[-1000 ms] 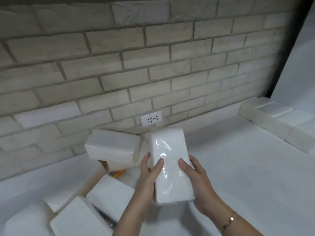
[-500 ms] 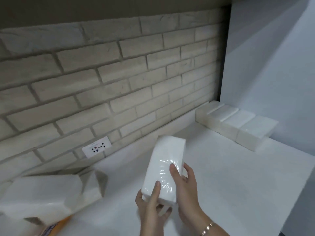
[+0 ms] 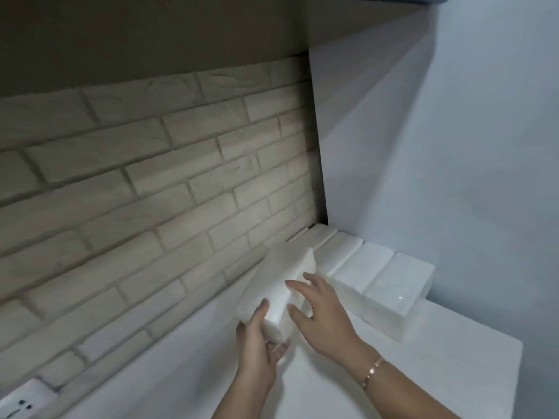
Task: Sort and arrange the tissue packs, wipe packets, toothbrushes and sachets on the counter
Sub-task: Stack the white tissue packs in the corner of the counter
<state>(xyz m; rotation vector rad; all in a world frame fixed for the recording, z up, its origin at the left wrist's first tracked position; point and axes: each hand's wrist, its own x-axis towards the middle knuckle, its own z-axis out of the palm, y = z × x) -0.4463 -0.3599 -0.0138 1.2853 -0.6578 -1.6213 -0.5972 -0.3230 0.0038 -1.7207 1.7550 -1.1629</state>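
Observation:
I hold a white plastic-wrapped tissue pack (image 3: pixel 278 285) above the white counter (image 3: pixel 408 373), tilted with its far end toward the corner. My left hand (image 3: pixel 260 343) cups its near end from below. My right hand (image 3: pixel 320 309) rests on its right side with the fingers spread over the top. A row of several matching tissue packs (image 3: pixel 381 276) lies side by side along the right wall, from the corner toward me. The held pack's far end is close to the row's packs nearest the corner.
A pale brick wall (image 3: pixel 151 192) runs behind the counter and meets a plain white side wall (image 3: pixel 453 176) at the corner. A white power socket (image 3: pixel 21 402) sits low on the brick at the bottom left. The counter's right edge ends near the closest pack.
My view has swung right, away from the pile of loose packs on the left. The held pack has moved toward the row in the corner. My right hand's fingers have loosened and spread.

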